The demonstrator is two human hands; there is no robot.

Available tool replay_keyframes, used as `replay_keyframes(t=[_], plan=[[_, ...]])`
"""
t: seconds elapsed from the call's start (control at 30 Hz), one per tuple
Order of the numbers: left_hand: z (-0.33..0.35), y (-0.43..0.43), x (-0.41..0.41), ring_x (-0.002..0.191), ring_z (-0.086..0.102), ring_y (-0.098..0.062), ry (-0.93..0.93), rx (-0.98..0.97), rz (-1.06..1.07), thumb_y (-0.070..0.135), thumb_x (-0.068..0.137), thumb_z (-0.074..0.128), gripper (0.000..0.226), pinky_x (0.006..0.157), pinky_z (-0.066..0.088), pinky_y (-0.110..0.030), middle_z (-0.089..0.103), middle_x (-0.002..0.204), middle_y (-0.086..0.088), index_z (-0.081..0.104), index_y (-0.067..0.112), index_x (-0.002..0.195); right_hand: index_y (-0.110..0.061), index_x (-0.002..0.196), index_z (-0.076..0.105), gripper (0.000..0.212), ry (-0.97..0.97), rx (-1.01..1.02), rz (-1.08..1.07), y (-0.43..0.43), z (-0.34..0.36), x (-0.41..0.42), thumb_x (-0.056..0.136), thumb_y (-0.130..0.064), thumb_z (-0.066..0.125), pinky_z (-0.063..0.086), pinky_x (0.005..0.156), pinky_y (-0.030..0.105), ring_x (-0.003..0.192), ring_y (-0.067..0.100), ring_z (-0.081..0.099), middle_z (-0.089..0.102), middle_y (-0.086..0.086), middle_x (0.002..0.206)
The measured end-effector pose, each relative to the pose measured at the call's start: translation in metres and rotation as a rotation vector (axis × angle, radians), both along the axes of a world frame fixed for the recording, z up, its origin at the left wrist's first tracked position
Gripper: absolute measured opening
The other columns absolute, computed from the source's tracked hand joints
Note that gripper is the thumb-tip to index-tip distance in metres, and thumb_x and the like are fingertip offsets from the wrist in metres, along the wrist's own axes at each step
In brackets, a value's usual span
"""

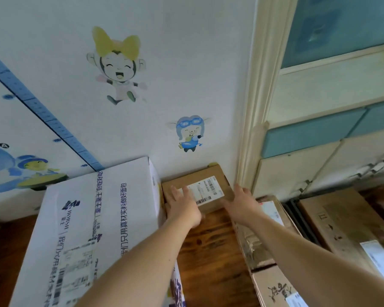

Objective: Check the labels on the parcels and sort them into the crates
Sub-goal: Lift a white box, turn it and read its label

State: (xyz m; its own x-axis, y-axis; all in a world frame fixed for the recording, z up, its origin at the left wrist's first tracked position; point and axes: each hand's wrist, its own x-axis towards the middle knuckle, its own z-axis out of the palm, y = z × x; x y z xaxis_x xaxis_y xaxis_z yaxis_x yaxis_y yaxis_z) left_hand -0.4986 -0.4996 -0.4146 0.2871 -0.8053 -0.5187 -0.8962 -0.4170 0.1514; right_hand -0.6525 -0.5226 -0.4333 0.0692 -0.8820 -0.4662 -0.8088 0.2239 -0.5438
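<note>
A small brown cardboard parcel [211, 173] with a white barcode label [205, 189] lies on the wooden floor against the wall. My left hand [182, 206] rests on its near left part with straight fingers, partly covering the label's left end. At the parcel's near right corner my right hand [242, 202] touches it, fingers spread and straight. Both forearms reach in from the bottom of the view.
A large white printed carton [93, 229] stands to the left, close beside the parcel. Brown parcels [264, 235] with labels line the right side, more cartons [346, 222] beyond them. A wall with cartoon stickers is behind; a door frame [251, 129] rises at right.
</note>
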Motion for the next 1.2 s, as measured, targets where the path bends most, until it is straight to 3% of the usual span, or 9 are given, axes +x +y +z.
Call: replay_keyframes(t=[0.17, 0.33, 0.57, 0.73, 0.83, 1.03, 1.2], plan=[[-0.015, -0.002, -0.001, 0.149, -0.007, -0.039, 0.007, 0.085, 0.125, 0.042, 0.088, 0.069, 0.113, 0.12, 0.007, -0.048, -0.013, 0.16, -0.026, -0.018, 0.012, 0.154, -0.02, 0.158, 0.003, 0.079, -0.063, 0.02, 0.004, -0.008, -0.013, 0.004, 0.099, -0.048, 0.048, 0.037, 0.108, 0.044, 0.139, 0.032, 0.037, 0.025, 0.011, 0.158], [-0.022, -0.005, -0.004, 0.149, -0.004, -0.04, -0.011, 0.079, 0.163, 0.025, 0.093, 0.064, 0.095, 0.119, 0.013, -0.051, -0.01, 0.161, -0.021, -0.007, 0.021, 0.157, -0.017, 0.157, 0.003, 0.078, -0.091, 0.019, 0.011, -0.009, -0.023, 0.009, 0.1, -0.044, 0.048, 0.041, 0.105, 0.041, 0.132, 0.031, 0.046, 0.038, 0.012, 0.151], [-0.017, 0.005, -0.013, 0.148, 0.004, -0.043, 0.071, 0.087, 0.118, 0.016, 0.095, 0.061, 0.089, 0.115, 0.029, -0.055, -0.018, 0.162, -0.008, -0.001, 0.028, 0.156, -0.017, 0.151, 0.024, 0.066, -0.11, -0.006, -0.083, 0.006, -0.021, -0.006, 0.097, -0.039, 0.056, 0.047, 0.097, 0.042, 0.122, 0.03, 0.054, 0.05, 0.01, 0.139], [-0.01, 0.016, -0.023, 0.143, 0.021, -0.037, 0.046, -0.052, 0.051, 0.018, 0.096, 0.06, 0.081, 0.108, 0.04, -0.041, -0.001, 0.163, -0.008, 0.007, 0.024, 0.156, -0.018, 0.146, 0.029, 0.057, -0.101, -0.058, -0.135, 0.024, -0.011, -0.02, 0.098, -0.036, 0.055, 0.049, 0.091, 0.039, 0.115, 0.028, 0.057, 0.053, 0.009, 0.133], [0.004, 0.017, -0.028, 0.137, 0.028, -0.035, -0.014, -0.181, -0.045, 0.024, 0.097, 0.057, 0.073, 0.105, 0.041, -0.043, 0.003, 0.161, -0.01, 0.012, 0.021, 0.155, -0.019, 0.144, 0.031, 0.052, -0.14, -0.126, -0.209, 0.026, 0.008, -0.026, 0.099, -0.032, 0.054, 0.049, 0.085, 0.037, 0.113, 0.027, 0.059, 0.053, 0.008, 0.132], [0.058, 0.013, -0.019, 0.141, 0.022, -0.036, -0.072, -0.431, -0.163, 0.03, 0.099, 0.052, 0.067, 0.114, 0.033, -0.048, 0.004, 0.161, -0.009, 0.014, 0.019, 0.154, -0.022, 0.143, 0.033, 0.051, -0.241, -0.33, -0.277, 0.029, 0.068, -0.023, 0.098, -0.031, 0.055, 0.052, 0.091, 0.042, 0.114, 0.024, 0.058, 0.053, 0.005, 0.133], [0.093, 0.027, 0.012, 0.145, 0.014, -0.037, -0.06, -0.53, -0.143, 0.032, 0.101, 0.048, 0.064, 0.118, 0.025, -0.049, 0.001, 0.163, -0.01, 0.015, 0.019, 0.154, -0.022, 0.141, 0.036, 0.049, -0.256, -0.419, -0.25, 0.035, 0.105, 0.004, 0.097, -0.03, 0.057, 0.05, 0.082, 0.033, 0.101, 0.016, 0.055, 0.053, 0.003, 0.131]])
